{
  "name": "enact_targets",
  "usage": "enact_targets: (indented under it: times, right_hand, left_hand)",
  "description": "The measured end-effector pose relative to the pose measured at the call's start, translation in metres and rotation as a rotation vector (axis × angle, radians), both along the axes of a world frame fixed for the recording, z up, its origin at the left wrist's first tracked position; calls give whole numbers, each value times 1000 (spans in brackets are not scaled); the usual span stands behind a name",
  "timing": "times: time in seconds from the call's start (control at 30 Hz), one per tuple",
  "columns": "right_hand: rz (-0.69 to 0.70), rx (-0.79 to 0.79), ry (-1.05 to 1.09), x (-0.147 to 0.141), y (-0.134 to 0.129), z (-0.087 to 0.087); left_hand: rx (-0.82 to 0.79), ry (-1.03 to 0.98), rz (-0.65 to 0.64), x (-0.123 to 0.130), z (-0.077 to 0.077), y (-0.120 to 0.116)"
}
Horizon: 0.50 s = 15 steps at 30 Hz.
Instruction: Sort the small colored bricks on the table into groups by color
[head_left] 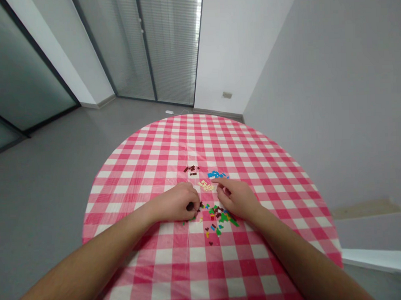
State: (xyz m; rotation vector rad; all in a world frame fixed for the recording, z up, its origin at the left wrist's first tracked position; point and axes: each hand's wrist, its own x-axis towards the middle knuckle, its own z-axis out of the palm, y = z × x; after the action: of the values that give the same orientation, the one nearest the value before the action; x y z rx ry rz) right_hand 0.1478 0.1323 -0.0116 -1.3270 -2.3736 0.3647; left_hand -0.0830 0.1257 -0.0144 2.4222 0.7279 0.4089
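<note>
My left hand [181,202] rests at the left edge of a mixed heap, its fingers curled toward a small dark brown piece; what they pinch, if anything, is too small to name. My right hand [235,196] is beside the cream pieces [206,185], index finger stretched out below the blue pieces [215,174], other fingers bent, with nothing visible in it. Dark brown pieces [191,169] lie in a small group beyond my left hand. Between and in front of the hands spread mixed green pieces [224,217], with brown, yellow, red and blue ones among them.
The round table wears a red and white checked cloth [193,141]. Several loose pieces lie toward me, including a brown one [211,243]. Beyond the table are a glass partition with blinds [173,44], a white power strip [169,112] on the floor and a wall on the right.
</note>
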Motion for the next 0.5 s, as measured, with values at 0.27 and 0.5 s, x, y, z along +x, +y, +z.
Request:
enact_targets:
  times: [0.27, 0.5]
  right_hand:
    - [-4, 10, 16, 0, 0, -1]
    - [-9, 5, 21, -1, -1, 3]
  left_hand:
    - [29, 63, 28, 0, 2, -1]
    - [-71, 57, 51, -1, 5, -1]
